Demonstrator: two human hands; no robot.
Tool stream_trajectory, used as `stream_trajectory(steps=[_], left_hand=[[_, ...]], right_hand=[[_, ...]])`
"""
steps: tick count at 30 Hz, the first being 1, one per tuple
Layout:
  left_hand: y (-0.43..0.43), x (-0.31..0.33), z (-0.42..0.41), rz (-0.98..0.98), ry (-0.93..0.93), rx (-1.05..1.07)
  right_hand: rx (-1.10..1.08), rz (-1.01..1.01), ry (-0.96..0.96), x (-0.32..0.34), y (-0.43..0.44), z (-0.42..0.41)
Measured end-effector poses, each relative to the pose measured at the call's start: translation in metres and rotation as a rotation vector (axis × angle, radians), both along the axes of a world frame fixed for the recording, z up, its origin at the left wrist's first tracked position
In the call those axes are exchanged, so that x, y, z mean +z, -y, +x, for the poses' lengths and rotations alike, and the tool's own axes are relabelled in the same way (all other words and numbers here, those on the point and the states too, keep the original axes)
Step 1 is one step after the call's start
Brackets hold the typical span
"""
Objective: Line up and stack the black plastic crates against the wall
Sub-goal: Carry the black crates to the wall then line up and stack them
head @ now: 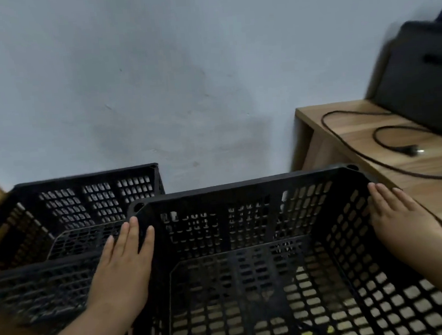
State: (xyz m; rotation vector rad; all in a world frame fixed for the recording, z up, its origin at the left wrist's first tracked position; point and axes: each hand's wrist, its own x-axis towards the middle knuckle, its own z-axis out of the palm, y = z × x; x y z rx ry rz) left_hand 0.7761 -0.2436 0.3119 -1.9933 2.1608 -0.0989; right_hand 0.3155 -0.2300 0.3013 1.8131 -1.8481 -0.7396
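A black perforated plastic crate fills the lower middle of the head view, its mouth facing up and its far rim close to the blue-grey wall. My left hand presses flat against the outside of its left wall, fingers stretched and together. On the outside of the right wall my right hand lies flat in the same way. A second black crate stands to the left, lower and against the wall, with nothing visible inside it.
A wooden bench stands at the right, touching the wall, close to my right hand. On it lie a black cable with a plug and a black box-like device. A wooden surface shows at the far left edge.
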Motion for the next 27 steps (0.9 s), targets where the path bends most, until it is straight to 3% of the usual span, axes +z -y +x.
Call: stream_trajectory(steps=[2, 3, 4, 5, 9, 12, 16, 27], left_hand=[[-0.011, 0.022, 0.007, 0.007, -0.001, 0.014], [-0.015, 0.035, 0.011, 0.0, -0.002, 0.016], [-0.019, 0.049, 0.016, -0.009, 0.0, 0.013], [-0.023, 0.065, 0.022, -0.021, 0.001, 0.006], [-0.032, 0.137, 0.049, -0.052, -0.001, -0.001], [-0.031, 0.192, 0.079, -0.06, 0.026, 0.021], [-0.018, 0.251, 0.127, -0.063, 0.084, 0.084], [0.073, 0.289, 0.254, -0.03, 0.232, 0.221]], right_hand=[[0.104, -0.025, 0.079, 0.031, -0.011, 0.021], [0.11, -0.016, 0.025, 0.053, -0.015, 0.031], [0.153, -0.119, 0.047, 0.069, -0.019, 0.03], [0.139, -0.153, 0.119, 0.084, -0.022, 0.034], [0.141, -0.193, 0.084, 0.15, -0.02, 0.064], [0.068, -0.068, 0.128, 0.204, -0.012, 0.094], [0.128, -0.056, 0.166, 0.256, 0.023, 0.136], [0.241, 0.039, 0.16, 0.277, 0.166, 0.261]])
